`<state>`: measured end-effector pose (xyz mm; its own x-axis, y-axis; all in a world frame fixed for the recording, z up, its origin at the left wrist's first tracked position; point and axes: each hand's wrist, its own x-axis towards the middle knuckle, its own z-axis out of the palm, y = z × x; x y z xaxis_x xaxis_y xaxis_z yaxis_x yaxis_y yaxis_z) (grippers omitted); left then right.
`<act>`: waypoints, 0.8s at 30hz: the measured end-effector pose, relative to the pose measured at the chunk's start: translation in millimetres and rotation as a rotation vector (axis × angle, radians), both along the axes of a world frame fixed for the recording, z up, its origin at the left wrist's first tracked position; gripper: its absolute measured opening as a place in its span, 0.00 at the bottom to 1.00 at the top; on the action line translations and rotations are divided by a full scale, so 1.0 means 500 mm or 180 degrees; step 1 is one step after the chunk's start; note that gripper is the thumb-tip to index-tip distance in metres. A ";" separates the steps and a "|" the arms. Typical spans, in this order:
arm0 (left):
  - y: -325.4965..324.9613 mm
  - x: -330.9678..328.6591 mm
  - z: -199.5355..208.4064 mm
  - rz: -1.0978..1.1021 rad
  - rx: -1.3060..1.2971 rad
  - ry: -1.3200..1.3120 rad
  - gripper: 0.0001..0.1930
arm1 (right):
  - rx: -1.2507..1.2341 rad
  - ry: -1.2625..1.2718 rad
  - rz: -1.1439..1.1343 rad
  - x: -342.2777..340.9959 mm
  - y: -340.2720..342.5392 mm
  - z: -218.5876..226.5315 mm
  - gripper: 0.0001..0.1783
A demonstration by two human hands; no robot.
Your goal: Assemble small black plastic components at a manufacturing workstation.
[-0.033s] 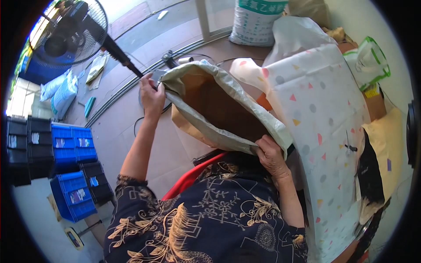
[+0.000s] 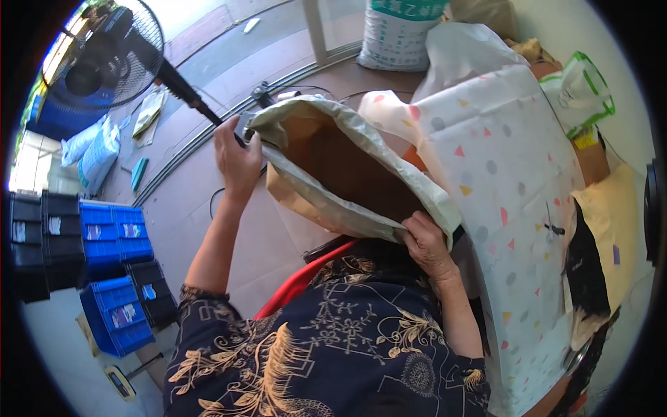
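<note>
A large pale woven sack (image 2: 347, 215) gapes in front of me, its brown inner side showing and its bottom in shadow. My right hand (image 2: 429, 250) grips the near rim at the right end, fingers closed over the folded edge. Beside the sack's left corner is my left hand (image 2: 237, 163), thumb and fingers apart, with the dark fan pole visible in the gap. The thumb is close to the rim; whether it touches is hard to tell.
A dotted white cloth (image 2: 479, 181) covers a surface at right, with small dark snips (image 2: 554, 229) on it. A standing fan (image 2: 104, 62) is at far left. Blue and black crates (image 2: 118, 229) are stacked left. A full white-green sack (image 2: 396, 38) stands at the back.
My left hand has spread its thumb and fingers wider beside the sack's left corner. My right hand keeps its grip on the rim. The whole view has shifted slightly.
</note>
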<state>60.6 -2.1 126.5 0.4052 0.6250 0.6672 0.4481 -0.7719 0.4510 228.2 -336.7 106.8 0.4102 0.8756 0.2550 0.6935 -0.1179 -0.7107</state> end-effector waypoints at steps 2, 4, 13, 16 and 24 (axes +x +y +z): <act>-0.108 0.016 0.052 -0.1003 0.0585 0.0128 0.22 | 0.0047 -0.0037 -0.0052 -0.001 0.008 0.004 0.07; -0.206 0.052 0.054 -0.2127 0.0257 0.0651 0.20 | 0.0164 0.0056 0.0306 -0.010 0.023 0.006 0.06; -0.272 0.083 0.004 -0.3026 -0.0309 0.2689 0.06 | 0.0850 -0.0727 -0.0267 -0.019 0.017 0.095 0.15; -0.283 0.075 0.012 -0.3101 -0.0334 0.2799 0.05 | 0.0900 -0.1411 -0.1395 0.001 0.012 0.094 0.19; -0.283 0.042 0.001 -0.3289 -0.0048 0.2527 0.06 | 0.0183 0.2609 -0.1034 0.022 -0.024 -0.033 0.10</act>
<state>81.3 -143.7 126.9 0.9784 -0.2057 0.0205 -0.1997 -0.9150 0.3505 239.5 -348.8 90.5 0.7097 0.6789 -0.1883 -0.0983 -0.1692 -0.9807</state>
